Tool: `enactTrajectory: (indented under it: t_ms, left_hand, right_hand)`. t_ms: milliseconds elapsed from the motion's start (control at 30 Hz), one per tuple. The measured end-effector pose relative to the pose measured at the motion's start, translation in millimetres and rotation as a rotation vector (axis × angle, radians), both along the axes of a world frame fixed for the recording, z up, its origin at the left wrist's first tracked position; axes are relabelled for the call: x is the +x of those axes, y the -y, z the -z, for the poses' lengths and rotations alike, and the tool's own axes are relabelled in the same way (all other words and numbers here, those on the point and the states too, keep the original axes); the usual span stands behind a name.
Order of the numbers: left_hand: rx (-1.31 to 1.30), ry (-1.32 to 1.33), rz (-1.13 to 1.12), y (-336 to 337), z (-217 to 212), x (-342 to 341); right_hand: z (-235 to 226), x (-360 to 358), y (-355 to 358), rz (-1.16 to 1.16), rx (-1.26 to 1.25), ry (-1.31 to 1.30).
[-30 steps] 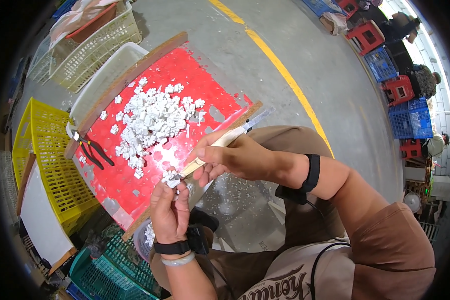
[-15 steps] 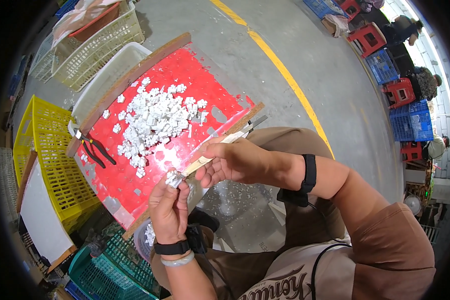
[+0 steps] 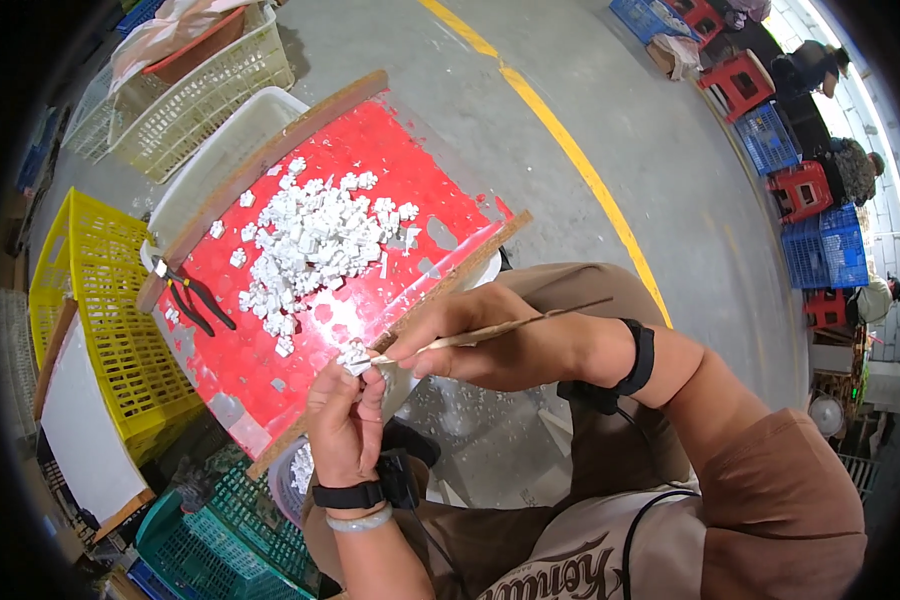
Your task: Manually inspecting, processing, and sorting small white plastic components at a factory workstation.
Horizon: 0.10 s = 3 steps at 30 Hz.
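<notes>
We see the left hand (image 3: 345, 420) raised just near of the red tray (image 3: 370, 160), its fingers closed around a small white plastic piece (image 3: 354, 357) pinched at the fingertips. The right hand (image 3: 490, 340) comes in from the right, its fingers gripping a thin wooden stick (image 3: 500, 328) whose left tip touches the white piece; the far end of the stick points out to the right above the wrist. Both wrists carry black bands, and the left one has a pale bracelet beside it. The held piece sits over the near edge of the tray, just beside its wooden border strip (image 3: 450, 280). On the tray, a little farther and to the left, lies a heap of similar white pieces (image 3: 315, 235), loosely scattered at its edges. A pair of black-handled pliers (image 3: 192, 300) rests at the left edge of the tray, close to the heap but apart from it. To the left of the tray stands a yellow plastic crate (image 3: 100, 320); far left is a pale mesh basket (image 3: 200, 110), and near left a green crate (image 3: 220, 540). Below the hands, between the knees, a clear bag or bowl (image 3: 470, 420) holds more white bits, though we cannot tell exactly what it is. A yellow line (image 3: 570, 160) crosses the grey floor on the right.
</notes>
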<state>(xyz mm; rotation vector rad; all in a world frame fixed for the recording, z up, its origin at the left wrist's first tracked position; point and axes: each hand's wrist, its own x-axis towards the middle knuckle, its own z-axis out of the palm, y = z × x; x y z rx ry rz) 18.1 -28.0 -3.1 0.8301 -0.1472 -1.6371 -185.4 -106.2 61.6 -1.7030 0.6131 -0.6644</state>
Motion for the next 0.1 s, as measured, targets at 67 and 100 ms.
enactTrajectory:
  t_ms: [67, 100]
  left_hand:
    - [-0.005, -0.013, 0.009, -0.2, -0.5, -1.7]
    - [-0.012, -0.018, 0.009, 0.2, -1.1, -0.9]
  right_hand:
    - [9.2, 0.4, -1.5, -0.002, -0.196, 0.028]
    - [10.5, 0.0, 0.1, -0.047, -0.114, 0.038]
